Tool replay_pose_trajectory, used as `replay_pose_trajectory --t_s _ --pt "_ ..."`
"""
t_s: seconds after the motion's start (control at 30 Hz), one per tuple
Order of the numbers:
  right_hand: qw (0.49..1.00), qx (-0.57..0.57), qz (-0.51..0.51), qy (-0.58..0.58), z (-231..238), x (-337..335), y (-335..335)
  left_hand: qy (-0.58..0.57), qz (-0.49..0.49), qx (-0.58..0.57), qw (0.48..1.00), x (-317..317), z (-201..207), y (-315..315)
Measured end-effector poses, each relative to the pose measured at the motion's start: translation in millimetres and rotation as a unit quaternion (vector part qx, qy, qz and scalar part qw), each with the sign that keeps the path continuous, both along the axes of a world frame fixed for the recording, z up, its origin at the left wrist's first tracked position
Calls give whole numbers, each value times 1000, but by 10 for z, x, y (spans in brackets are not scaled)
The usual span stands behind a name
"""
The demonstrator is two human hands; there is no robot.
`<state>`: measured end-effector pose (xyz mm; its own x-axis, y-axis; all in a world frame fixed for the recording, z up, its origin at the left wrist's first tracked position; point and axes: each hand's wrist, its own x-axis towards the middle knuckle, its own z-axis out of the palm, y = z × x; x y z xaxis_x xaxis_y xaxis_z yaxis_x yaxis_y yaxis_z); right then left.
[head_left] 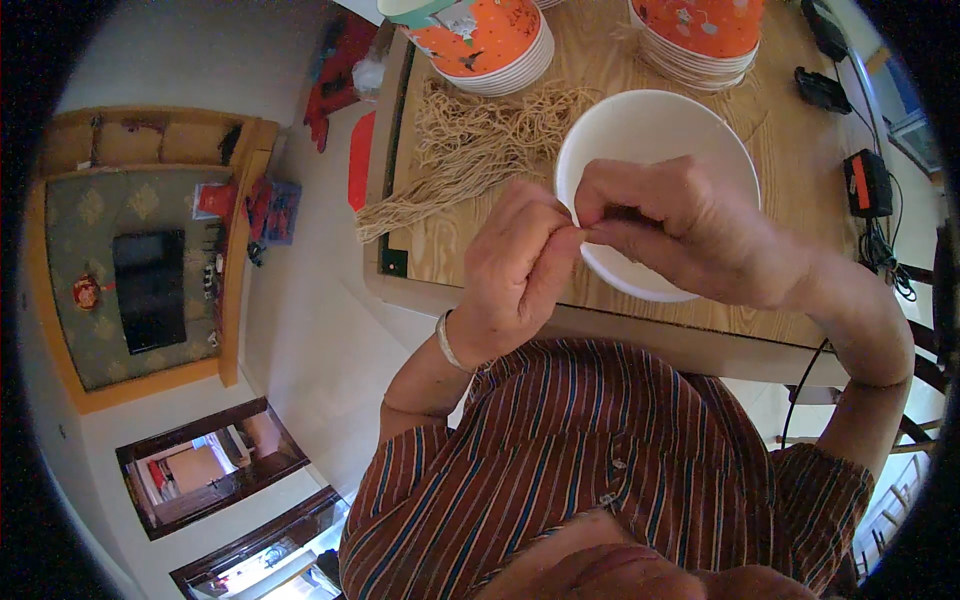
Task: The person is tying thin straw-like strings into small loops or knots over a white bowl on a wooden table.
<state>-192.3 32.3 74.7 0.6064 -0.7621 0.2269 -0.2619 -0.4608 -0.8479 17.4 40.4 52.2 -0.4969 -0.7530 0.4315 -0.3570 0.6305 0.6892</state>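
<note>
My left hand point(520, 265) and my right hand point(685, 225) meet fingertip to fingertip over the near left rim of a white round tub point(650, 115). Both are closed in a pinch. Whatever sits between the fingertips is too small and too hidden to make out. Just beyond my left hand, a loose bundle of beige cords point(470, 150) spreads over the wooden table point(800, 150), tangled at the far end and hanging in straighter strands toward the table's left edge. A pale bangle circles my left wrist.
Two stacks of orange printed paper tubs, one left point(490, 40) and one right point(700, 40), stand at the far side. Black devices point(822, 90) and an orange-and-black box point(867, 183) with cables lie along the right edge. A television point(150, 290) is off to the left.
</note>
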Motion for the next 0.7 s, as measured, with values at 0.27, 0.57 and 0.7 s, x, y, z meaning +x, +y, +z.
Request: replay_pose_trajectory --t_s 0.27,0.57,0.7 --pt "998 -51 -33 19 -112 10 -20 -29 11 6 1000 45 89 -58" --pt "974 -221 -41 24 -249 5 -39 -52 16 12 998 84 117 -111" --pt "954 -289 -36 74 -257 -41 -54 -41 33 28 998 55 99 -123"
